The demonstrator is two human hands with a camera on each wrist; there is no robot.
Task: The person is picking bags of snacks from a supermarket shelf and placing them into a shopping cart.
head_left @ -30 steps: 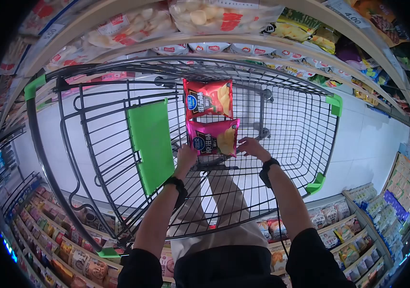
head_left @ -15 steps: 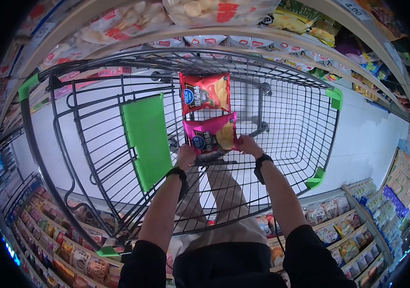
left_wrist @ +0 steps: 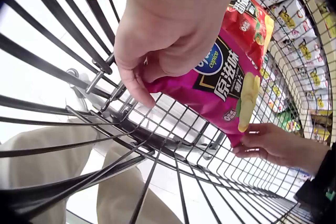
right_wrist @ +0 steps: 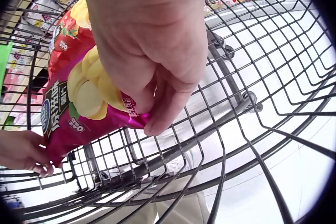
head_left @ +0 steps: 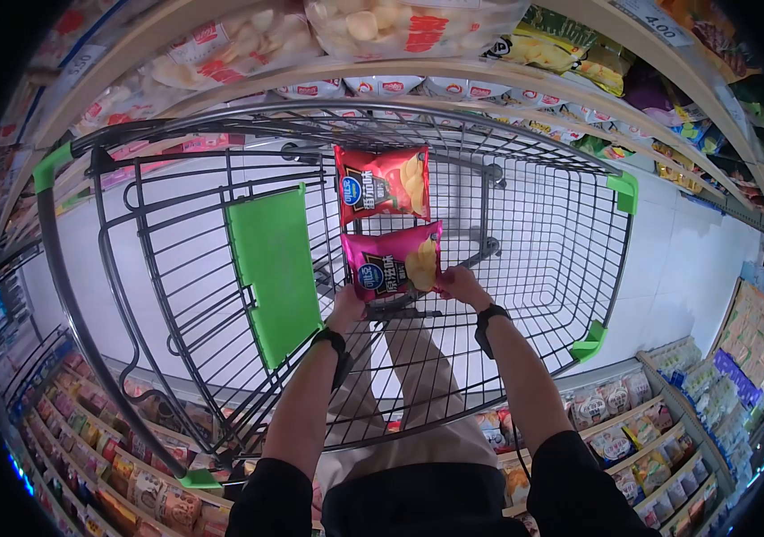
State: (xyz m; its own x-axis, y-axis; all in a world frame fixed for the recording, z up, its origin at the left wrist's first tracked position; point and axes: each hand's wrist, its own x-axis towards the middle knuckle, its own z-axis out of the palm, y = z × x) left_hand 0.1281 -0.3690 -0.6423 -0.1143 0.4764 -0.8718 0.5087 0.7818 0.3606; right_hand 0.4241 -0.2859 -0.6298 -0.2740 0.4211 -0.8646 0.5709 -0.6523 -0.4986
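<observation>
A magenta chip bag point(head_left: 393, 261) lies in the shopping cart, its lower corners pinched by two hands. The left hand point(head_left: 346, 309) grips the left corner; in the left wrist view the thumb and fingers of this hand point(left_wrist: 163, 35) close on the magenta edge. At the right corner, the right hand point(head_left: 464, 286) pinches the bag, and the right wrist view shows this hand point(right_wrist: 152, 50) with fingertips on that corner. Just beyond the magenta bag, a red chip bag point(head_left: 384, 183) lies flat, untouched by either hand.
The cart's wire basket point(head_left: 570, 259) surrounds both bags, with a green panel point(head_left: 276, 273) to their left. Shelves of snack bags point(head_left: 418, 27) stand beyond the cart. More stocked shelves point(head_left: 154, 483) are behind the person, whose legs are beside the cart.
The right hand has gone from beside the magenta bag to pinching its corner. The bag tilted and rose slightly in view, then came lower again with both hands.
</observation>
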